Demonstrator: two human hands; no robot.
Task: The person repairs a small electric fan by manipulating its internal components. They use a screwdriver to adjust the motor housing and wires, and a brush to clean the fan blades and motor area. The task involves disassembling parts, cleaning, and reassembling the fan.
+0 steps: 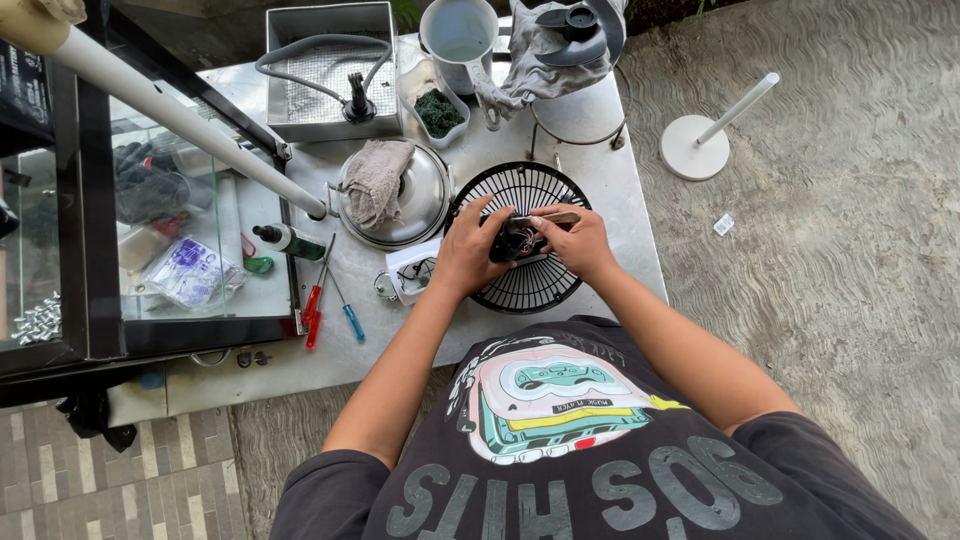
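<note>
A round black fan grille lies flat on the metal table. At its centre sits a small black motor unit with thin wires showing. My left hand grips the motor's left side. My right hand holds a slim tool with a pale handle, its tip pointing left onto the motor's top. Both hands rest over the grille, close together.
Screwdrivers with red and blue handles lie left of the grille, beside a small bottle. A steel lid with a rag, a metal tray, a grey jug and a glass cabinet stand around. A white fan stand rests on the concrete floor.
</note>
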